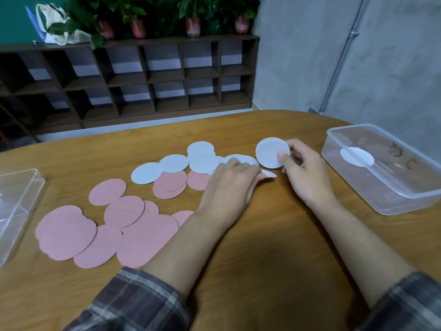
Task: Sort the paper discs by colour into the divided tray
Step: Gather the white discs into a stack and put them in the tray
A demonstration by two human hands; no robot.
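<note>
The right hand (303, 168) pinches one white disc (272, 152) between thumb and fingers, holding it raised and tilted toward the camera at centre right of the frame. The left hand (232, 181) lies flat, fingers together, pressing on the white discs (200, 158) at frame centre. Pink discs (107, 225) overlap across the lower left of the wooden counter (274, 247). A clear container (384, 168) at the right edge holds a single white disc (356, 156). A second clear tray (16, 206) sits at the left edge.

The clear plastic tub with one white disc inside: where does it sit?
In the head view, the clear plastic tub sits at the table's right edge, just right of the right hand.
</note>
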